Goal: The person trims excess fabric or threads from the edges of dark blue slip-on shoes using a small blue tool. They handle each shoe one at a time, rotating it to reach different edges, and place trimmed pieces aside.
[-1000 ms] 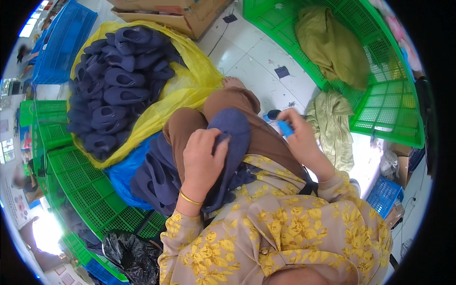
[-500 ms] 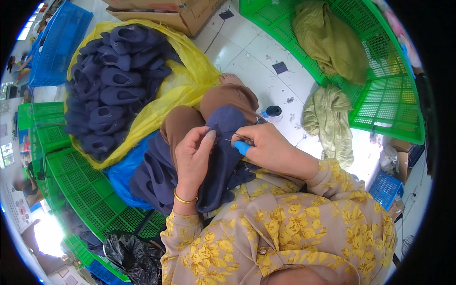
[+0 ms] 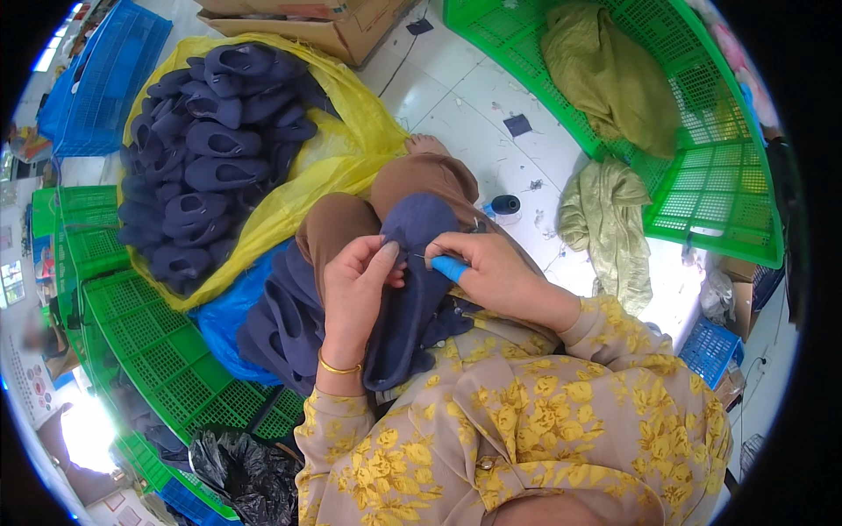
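Observation:
A dark blue felt slipper (image 3: pixel 412 316) lies lengthwise over my lap, its rounded toe pointing away from me. My left hand (image 3: pixel 358 276) pinches the slipper's upper edge between thumb and fingers. Close by on the right, my right hand (image 3: pixel 495 272) is closed in a pinch on a thin needle (image 3: pixel 418 257), whose shaft reaches toward the left fingertips. Blue tape (image 3: pixel 448 266) wraps one digit of the right hand. More dark blue slippers (image 3: pixel 285 320) are heaped against my left thigh.
A yellow sack (image 3: pixel 338 145) full of dark blue slippers (image 3: pixel 224 158) stands front left. Green crates (image 3: pixel 202 351) line the left; another green crate (image 3: pixel 715 188) is at right, with olive cloth (image 3: pixel 605 79) inside. A dark thread spool (image 3: pixel 504 206) stands on the floor beyond my knee.
My right hand has shifted very slightly left, closer to the left fingertips. The left hand keeps its pinch, and the slipper stays put.

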Action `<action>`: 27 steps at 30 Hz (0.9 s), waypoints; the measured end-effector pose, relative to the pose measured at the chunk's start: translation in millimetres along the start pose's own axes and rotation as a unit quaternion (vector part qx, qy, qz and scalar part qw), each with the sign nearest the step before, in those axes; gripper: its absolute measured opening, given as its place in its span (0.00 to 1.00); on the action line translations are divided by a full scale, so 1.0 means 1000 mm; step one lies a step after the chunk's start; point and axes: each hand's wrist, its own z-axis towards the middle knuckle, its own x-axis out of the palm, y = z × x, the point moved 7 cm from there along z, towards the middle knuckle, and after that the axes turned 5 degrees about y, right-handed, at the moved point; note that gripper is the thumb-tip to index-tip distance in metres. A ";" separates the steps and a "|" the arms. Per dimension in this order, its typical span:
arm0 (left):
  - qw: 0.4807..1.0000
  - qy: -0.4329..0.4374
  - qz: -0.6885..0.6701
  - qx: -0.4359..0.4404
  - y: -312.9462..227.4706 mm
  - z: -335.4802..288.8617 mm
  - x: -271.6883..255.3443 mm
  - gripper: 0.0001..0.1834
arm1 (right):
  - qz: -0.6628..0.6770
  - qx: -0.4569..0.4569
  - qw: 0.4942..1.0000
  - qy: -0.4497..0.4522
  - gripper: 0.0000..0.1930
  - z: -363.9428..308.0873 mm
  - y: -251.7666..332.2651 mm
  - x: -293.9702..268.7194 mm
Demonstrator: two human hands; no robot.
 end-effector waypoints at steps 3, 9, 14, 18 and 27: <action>0.998 0.003 -0.042 -0.036 0.004 0.001 0.000 0.10 | 0.006 -0.010 1.000 0.002 0.10 -0.001 -0.007 0.002; 0.996 -0.003 -0.065 -0.054 0.011 0.002 0.003 0.09 | 0.008 -0.039 0.999 -0.029 0.10 -0.001 -0.008 0.003; 0.995 0.002 -0.072 -0.071 0.014 0.003 0.006 0.09 | 0.016 -0.022 0.999 -0.047 0.11 -0.001 -0.011 0.004; 0.994 0.005 -0.075 -0.083 0.012 0.001 0.006 0.09 | -0.042 -0.024 0.998 -0.032 0.12 -0.002 -0.003 0.001; 0.991 0.032 -0.098 -0.088 0.015 0.003 0.008 0.10 | -0.094 0.003 0.995 -0.012 0.13 0.002 0.005 0.000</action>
